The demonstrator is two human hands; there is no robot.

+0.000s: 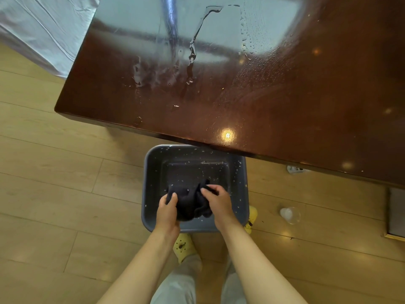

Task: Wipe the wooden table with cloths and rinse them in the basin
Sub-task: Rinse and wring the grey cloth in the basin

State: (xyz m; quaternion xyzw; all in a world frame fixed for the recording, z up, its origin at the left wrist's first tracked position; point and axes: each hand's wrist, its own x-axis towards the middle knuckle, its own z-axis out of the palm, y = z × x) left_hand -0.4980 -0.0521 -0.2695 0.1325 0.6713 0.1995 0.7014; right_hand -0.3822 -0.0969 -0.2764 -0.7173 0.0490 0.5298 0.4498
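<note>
A dark navy cloth (190, 202) is bunched up over the grey plastic basin (151, 183), which stands on the floor just below the table's near edge. My left hand (167, 210) grips the cloth's left side and my right hand (217, 201) grips its right side. The basin's walls are speckled with pale flecks. The glossy dark wooden table (306, 110) fills the upper half of the view, with water streaks and droplets across its top.
A clear plastic cup (290, 214) lies on the wooden floor to the right of the basin. A white power strip (295, 169) sits under the table edge. Pale fabric (43, 29) hangs at the upper left. My yellow clogs (184, 245) are beside the basin.
</note>
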